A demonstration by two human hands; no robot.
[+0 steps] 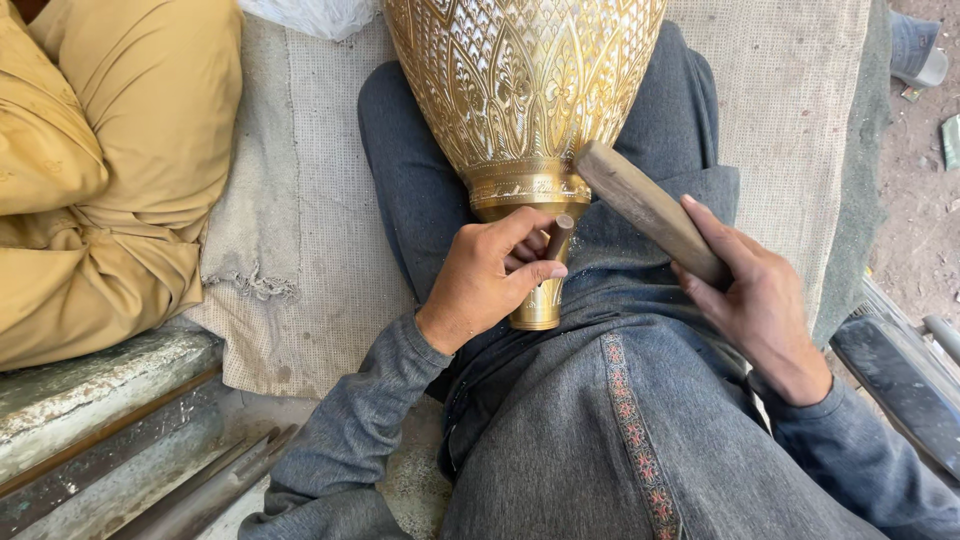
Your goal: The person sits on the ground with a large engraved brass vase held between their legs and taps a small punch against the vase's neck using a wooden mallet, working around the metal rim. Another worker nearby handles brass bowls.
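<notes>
Across our lap lies the engraved brass vase point(520, 90), its narrow neck pointing toward us. Our left hand point(485, 280) curls around a small chisel point(558, 236), pinching it against the neck. Our right hand point(760, 300) grips a wooden mallet point(645, 207), its head beside the chisel's top. Beneath us lies a woven mat point(310, 200); a person in tan clothing point(100, 170) sits at left.

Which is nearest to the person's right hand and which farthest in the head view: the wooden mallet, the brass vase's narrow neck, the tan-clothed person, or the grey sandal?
From the right hand:
1. Wooden mallet, gripped in that hand.
2. Brass vase's narrow neck, just left, across the lap.
3. Grey sandal, top right corner, on the dirt.
4. Tan-clothed person, far left edge.
</notes>
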